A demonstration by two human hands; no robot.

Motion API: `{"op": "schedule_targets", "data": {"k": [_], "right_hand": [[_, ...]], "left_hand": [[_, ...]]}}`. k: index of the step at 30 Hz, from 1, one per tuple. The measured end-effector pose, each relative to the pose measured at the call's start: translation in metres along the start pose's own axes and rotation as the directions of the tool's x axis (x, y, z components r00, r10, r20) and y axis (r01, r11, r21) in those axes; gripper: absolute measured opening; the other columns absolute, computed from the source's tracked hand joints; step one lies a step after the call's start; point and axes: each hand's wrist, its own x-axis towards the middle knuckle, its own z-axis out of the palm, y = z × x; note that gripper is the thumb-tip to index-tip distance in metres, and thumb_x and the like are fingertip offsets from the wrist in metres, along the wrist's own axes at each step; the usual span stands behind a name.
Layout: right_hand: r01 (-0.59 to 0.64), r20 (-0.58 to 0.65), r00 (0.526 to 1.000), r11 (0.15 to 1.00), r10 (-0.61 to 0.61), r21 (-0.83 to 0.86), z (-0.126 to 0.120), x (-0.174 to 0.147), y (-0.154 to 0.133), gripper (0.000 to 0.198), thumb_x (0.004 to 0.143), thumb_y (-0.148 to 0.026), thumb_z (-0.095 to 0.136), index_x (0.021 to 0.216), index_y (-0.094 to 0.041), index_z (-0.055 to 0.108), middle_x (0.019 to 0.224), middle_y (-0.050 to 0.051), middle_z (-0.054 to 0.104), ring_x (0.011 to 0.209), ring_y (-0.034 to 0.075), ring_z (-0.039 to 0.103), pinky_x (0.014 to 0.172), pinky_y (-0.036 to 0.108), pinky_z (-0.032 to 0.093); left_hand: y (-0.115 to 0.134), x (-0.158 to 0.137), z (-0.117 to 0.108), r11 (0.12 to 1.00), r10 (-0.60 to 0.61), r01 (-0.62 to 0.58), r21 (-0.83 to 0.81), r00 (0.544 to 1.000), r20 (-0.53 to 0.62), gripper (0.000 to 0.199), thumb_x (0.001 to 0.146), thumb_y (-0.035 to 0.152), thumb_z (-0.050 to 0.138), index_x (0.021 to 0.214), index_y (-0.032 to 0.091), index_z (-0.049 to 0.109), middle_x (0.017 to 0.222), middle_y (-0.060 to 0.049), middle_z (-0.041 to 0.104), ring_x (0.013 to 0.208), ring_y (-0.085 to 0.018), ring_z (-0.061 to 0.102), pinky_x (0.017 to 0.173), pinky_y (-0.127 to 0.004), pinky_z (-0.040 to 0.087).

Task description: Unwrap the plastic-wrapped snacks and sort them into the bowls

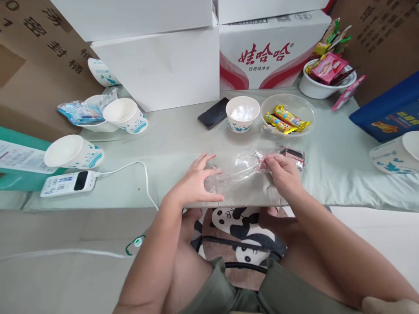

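Observation:
My right hand pinches the gathered end of a clear plastic bag, which lies stretched toward the left over the cloth. My left hand is at the bag's other end, its thumb and fingers spread apart around it; whether they touch the film is hard to tell. Just beyond my right fingers lies a dark reddish packet, partly hidden by that hand. Behind the bag stand a paper bowl with something clear and shiny inside, and a clear plastic bowl holding yellow snack packets.
A black phone lies left of the paper bowl. Farther left are paper cups, a tilted paper bowl and a white power bank with a cable. White boxes line the back. A white tub holds wrapped snacks.

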Motion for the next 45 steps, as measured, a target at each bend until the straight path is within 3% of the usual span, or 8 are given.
{"op": "schedule_targets", "data": {"k": [4, 8, 13, 20, 24, 27, 37, 45], "right_hand": [[-0.046, -0.096, 0.995, 0.997, 0.040, -0.061, 0.000, 0.008, 0.000, 0.035, 0.089, -0.053, 0.052, 0.073, -0.024, 0.066, 0.055, -0.001, 0.058, 0.050, 0.016, 0.054, 0.051, 0.029, 0.044], [0.025, -0.134, 0.989, 0.975, -0.055, -0.222, -0.008, 0.009, 0.005, 0.026, 0.085, -0.042, 0.054, 0.074, -0.022, 0.067, 0.066, 0.003, 0.068, 0.055, 0.016, 0.055, 0.055, 0.030, 0.042], [0.028, -0.141, 0.987, 0.946, -0.078, -0.324, -0.021, 0.000, 0.007, 0.023, 0.086, -0.040, 0.057, 0.074, -0.022, 0.066, 0.059, 0.001, 0.065, 0.055, 0.016, 0.057, 0.060, 0.031, 0.044], [-0.072, -0.097, 0.992, 0.987, 0.087, 0.141, -0.030, -0.006, 0.007, 0.026, 0.089, -0.048, 0.064, 0.081, -0.023, 0.063, 0.054, -0.004, 0.060, 0.047, 0.012, 0.056, 0.050, 0.025, 0.045], [-0.093, -0.237, 0.956, 0.946, 0.172, 0.311, -0.028, -0.005, 0.000, 0.026, 0.088, -0.048, 0.066, 0.080, -0.024, 0.059, 0.045, -0.009, 0.046, 0.034, 0.009, 0.037, 0.036, 0.024, 0.030], [-0.048, -0.309, 0.935, 0.925, 0.174, 0.376, -0.026, -0.003, -0.010, 0.028, 0.085, -0.050, 0.068, 0.078, -0.025, 0.057, 0.047, -0.008, 0.048, 0.032, 0.008, 0.032, 0.032, 0.024, 0.025], [-0.225, -0.212, 0.919, 0.883, 0.333, 0.411, -0.028, 0.002, -0.018, 0.042, 0.074, -0.062, 0.077, 0.089, -0.025, 0.063, 0.052, -0.007, 0.049, 0.035, 0.006, 0.028, 0.031, 0.023, 0.018], [-0.229, -0.203, 0.911, 0.850, 0.359, 0.475, -0.035, 0.007, -0.003, 0.053, 0.076, -0.063, 0.074, 0.111, -0.028, 0.054, 0.062, -0.007, 0.058, 0.038, 0.008, 0.038, 0.036, 0.022, 0.030]], "left_hand": [[0.002, 0.010, 0.004, 0.992, -0.044, 0.033, -0.120, 0.995, -0.088, 0.019, 0.075, 0.040, 0.075, 0.084, 0.023, 0.076, 0.155, -0.010, 0.048, 0.144, -0.034, 0.045, 0.120, -0.051, 0.036], [-0.006, 0.011, -0.007, 0.934, -0.105, 0.016, -0.357, 0.967, -0.234, 0.023, 0.076, 0.042, 0.072, 0.069, 0.020, 0.069, 0.106, -0.009, 0.072, 0.100, -0.022, 0.068, 0.095, -0.038, 0.053], [-0.003, 0.008, -0.011, 0.828, -0.226, 0.029, -0.560, 0.931, -0.286, 0.026, 0.072, 0.042, 0.077, 0.073, 0.017, 0.070, 0.074, -0.005, 0.071, 0.071, -0.014, 0.064, 0.068, -0.025, 0.051], [0.003, 0.008, -0.021, 0.610, -0.428, 0.169, -0.774, 0.892, -0.143, 0.035, 0.069, 0.040, 0.084, 0.088, 0.019, 0.063, 0.069, -0.001, 0.070, 0.040, -0.002, 0.042, 0.039, -0.017, 0.023], [0.005, 0.004, -0.022, 0.520, -0.300, 0.290, -0.803, 0.943, 0.147, 0.076, 0.055, 0.032, 0.092, 0.123, 0.023, 0.059, 0.083, -0.007, 0.078, 0.039, 0.001, 0.032, 0.040, -0.017, 0.017], [0.008, 0.006, -0.014, 0.530, -0.307, 0.399, -0.748, 0.913, 0.270, 0.065, 0.053, 0.026, 0.091, 0.112, 0.017, 0.066, 0.086, -0.010, 0.078, 0.039, 0.001, 0.032, 0.038, -0.018, 0.012], [0.001, 0.016, -0.018, 0.493, -0.467, 0.051, -0.869, 0.858, -0.215, 0.028, 0.071, 0.036, 0.079, 0.073, 0.016, 0.060, 0.087, -0.006, 0.072, 0.056, -0.004, 0.053, 0.040, -0.015, 0.024], [-0.003, 0.007, -0.019, 0.691, -0.252, 0.129, -0.711, 0.965, -0.070, 0.078, 0.066, 0.032, 0.088, 0.136, 0.019, 0.056, 0.071, -0.001, 0.073, 0.059, -0.013, 0.064, 0.053, -0.023, 0.041]]}}
